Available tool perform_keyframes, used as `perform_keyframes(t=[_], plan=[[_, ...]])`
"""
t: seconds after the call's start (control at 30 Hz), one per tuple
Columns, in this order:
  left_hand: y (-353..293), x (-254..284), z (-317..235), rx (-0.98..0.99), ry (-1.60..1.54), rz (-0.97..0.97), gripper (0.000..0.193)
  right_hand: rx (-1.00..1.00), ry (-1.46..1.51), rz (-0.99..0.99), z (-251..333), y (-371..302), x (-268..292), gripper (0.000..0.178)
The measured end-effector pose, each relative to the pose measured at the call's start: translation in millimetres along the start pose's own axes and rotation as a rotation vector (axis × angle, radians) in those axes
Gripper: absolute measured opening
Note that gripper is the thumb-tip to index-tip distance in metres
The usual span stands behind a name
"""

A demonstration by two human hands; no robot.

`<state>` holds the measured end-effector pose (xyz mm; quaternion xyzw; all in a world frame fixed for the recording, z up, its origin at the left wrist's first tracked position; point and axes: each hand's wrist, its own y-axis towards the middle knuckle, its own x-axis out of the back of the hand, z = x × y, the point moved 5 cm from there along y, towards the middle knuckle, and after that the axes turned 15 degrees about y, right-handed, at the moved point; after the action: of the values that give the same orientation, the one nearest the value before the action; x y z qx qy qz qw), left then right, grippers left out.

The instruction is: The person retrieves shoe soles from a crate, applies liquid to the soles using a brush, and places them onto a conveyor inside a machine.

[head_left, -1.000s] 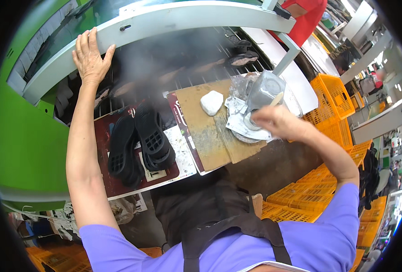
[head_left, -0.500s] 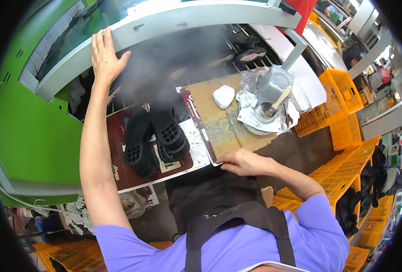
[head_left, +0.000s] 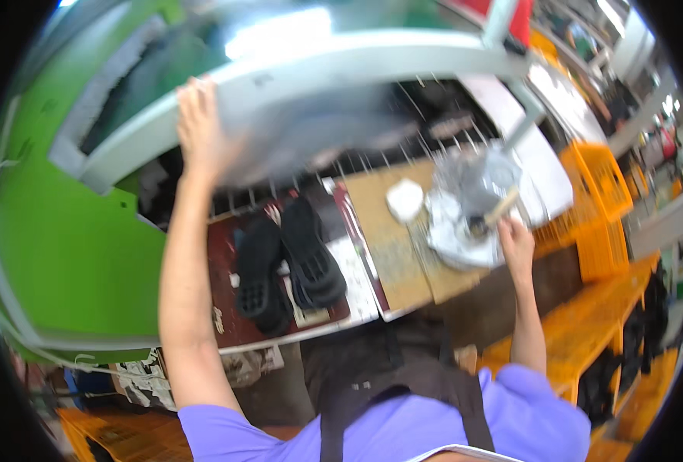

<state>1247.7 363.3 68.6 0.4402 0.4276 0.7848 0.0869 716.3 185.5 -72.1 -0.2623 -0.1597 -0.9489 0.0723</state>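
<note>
My left hand (head_left: 200, 135) lies with its fingers stretched over the grey metal rail (head_left: 295, 71) of the green machine; motion blurs it. At the right, my right hand (head_left: 517, 242) is closed beside a plastic-lined container (head_left: 476, 181). A brush (head_left: 502, 206) with a pale wooden handle leans in that container, just above the fingers; whether they touch it I cannot tell. Two black shoe soles (head_left: 311, 254) lie side by side on a dark red board (head_left: 230, 319). Between the soles and the container, a white lump (head_left: 405, 200) rests on brown cardboard (head_left: 388, 250).
Beyond the boards, dark slatted bars (head_left: 411, 158) carry several blurred dark pieces under the rail. The green machine body (head_left: 72, 254) fills the left. Orange crates (head_left: 599, 181) stand at the right, some with black items in them.
My right hand has gone from the cardboard's near edge rightward and away to beside the container and brush. My left hand stays on the rail. The whole view has shifted slightly.
</note>
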Motion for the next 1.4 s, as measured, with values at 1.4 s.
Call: perform_keyframes(t=[1.4], plan=[[-194.6,84.0,-67.1,1.107,-1.687,0.869,0.053,-0.119,0.320,0.583,18.3,17.2,0.5,0.010]])
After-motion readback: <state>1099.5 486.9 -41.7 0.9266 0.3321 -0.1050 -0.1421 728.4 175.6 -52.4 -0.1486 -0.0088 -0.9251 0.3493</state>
